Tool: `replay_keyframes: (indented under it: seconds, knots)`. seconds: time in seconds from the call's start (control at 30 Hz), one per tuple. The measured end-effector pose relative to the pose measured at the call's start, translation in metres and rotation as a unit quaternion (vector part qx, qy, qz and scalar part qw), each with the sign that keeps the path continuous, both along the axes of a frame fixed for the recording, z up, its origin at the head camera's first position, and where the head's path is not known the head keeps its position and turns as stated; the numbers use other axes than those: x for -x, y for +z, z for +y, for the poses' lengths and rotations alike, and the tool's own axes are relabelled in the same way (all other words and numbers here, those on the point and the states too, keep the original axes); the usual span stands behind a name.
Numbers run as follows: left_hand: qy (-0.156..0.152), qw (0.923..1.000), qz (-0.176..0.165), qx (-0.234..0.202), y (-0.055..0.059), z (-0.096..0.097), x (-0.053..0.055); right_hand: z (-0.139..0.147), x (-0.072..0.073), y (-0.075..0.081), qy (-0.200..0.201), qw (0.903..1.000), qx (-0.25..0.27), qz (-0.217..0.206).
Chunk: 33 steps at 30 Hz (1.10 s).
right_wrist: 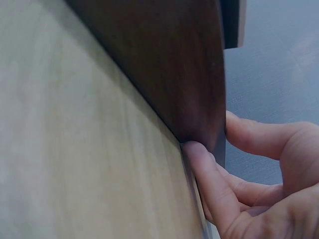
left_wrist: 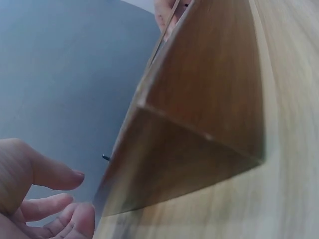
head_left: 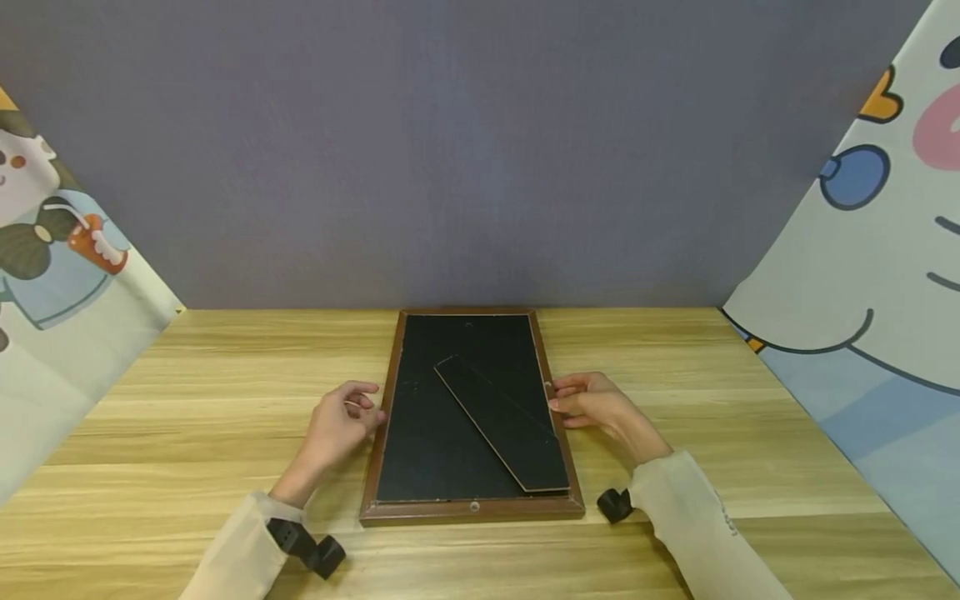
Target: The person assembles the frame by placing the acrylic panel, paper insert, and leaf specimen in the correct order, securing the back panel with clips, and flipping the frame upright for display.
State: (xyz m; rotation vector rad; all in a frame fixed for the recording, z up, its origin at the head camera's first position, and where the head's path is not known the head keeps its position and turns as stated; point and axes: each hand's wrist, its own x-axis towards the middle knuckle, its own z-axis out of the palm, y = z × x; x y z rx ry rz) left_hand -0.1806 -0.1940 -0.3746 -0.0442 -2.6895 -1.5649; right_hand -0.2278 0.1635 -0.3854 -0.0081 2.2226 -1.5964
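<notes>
A picture frame point(head_left: 474, 510) with brown wooden edges lies back up on the table, its front hidden. Diagonally across its black backing board point(head_left: 420, 433) lies a black easel leg point(head_left: 504, 425). My right hand point(head_left: 596, 404) grips the frame's right edge; in the right wrist view the thumb point(right_wrist: 249, 134) is on the upper edge and a fingertip is low against the side. At the left edge is my left hand point(head_left: 337, 425), fingers loosely bent. The left wrist view shows its thumb point(left_wrist: 55, 172) apart from the wood and its fingertips close beside the frame's side point(left_wrist: 174, 159).
The wood-grain table point(head_left: 225, 375) runs back to a grey wall panel point(head_left: 450, 167). Cartoon-printed sheets point(head_left: 862, 333) slope down at both sides. A black wrist camera point(head_left: 303, 546) is strapped at the left cuff.
</notes>
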Motion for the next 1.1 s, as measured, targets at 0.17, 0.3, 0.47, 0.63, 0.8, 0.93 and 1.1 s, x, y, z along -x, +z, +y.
replay_keyframes:
  seconds: [0.17, 0.3, 0.47, 0.63, 0.8, 0.93, 1.1]
  knots:
    - [0.0, 0.9999, 0.001, 0.015, -0.006, -0.001, 0.001, 0.0, 0.0, 0.001, 0.003, 1.0, -0.002, 0.003]
    - [-0.018, 0.9996, -0.018, 0.014, -0.012, 0.002, 0.002, -0.001, 0.0, 0.003, 0.002, 1.0, -0.002, 0.002]
    - [-0.023, 0.9993, -0.024, 0.018, -0.017, 0.005, 0.005, -0.002, 0.0, 0.003, 0.003, 0.9999, 0.008, 0.008]
    - [-0.026, 0.9993, -0.019, 0.02, -0.02, 0.006, 0.01, -0.001, 0.003, 0.002, 0.025, 0.9991, 0.008, 0.034]
    - [-0.025, 0.9993, -0.013, 0.026, -0.021, 0.009, 0.015, -0.001, 0.007, 0.003, 0.039, 0.9973, -0.018, 0.059]
    - [-0.019, 0.9996, -0.014, 0.017, -0.02, 0.01, 0.016, -0.005, 0.013, 0.005, 0.05, 0.995, -0.041, 0.076]
    - [-0.014, 0.9998, -0.014, 0.008, -0.018, 0.011, 0.018, -0.011, 0.022, 0.009, 0.06, 0.9891, -0.087, 0.103]
